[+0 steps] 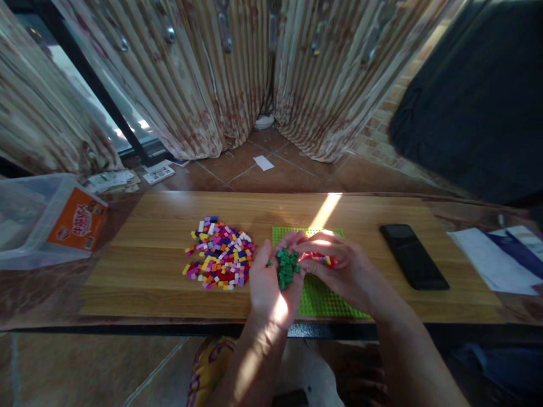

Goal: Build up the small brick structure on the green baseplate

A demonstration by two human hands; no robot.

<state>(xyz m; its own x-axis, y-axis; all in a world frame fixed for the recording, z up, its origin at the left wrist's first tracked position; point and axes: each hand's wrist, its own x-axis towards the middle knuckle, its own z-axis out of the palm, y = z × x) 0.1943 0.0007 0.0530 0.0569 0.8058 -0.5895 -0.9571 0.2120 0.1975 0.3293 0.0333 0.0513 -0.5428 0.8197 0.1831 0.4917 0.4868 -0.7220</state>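
A heap of small green toy bricks (287, 268) lies in the cupped palm of my left hand (274, 291), which is held over the table's near middle. My right hand (341, 263) reaches in from the right, its thumb and fingertips pinched at the edge of this heap. Whatever sits between those fingertips is too small to make out. Beneath both hands is a lime-green studded baseplate (326, 299). Several red, yellow and other coloured bricks (320, 259) show on it, partly covered by my right hand. Left of my left hand, a loose pile of mixed-colour bricks (224, 254) is spread out.
A black phone (413, 256) lies on the wooden tabletop (139, 254) at the right. A clear plastic bin (25, 257) with an orange label stands at far left. Papers (494, 260) lie at far right. Curtains (203, 85) hang beyond the table.
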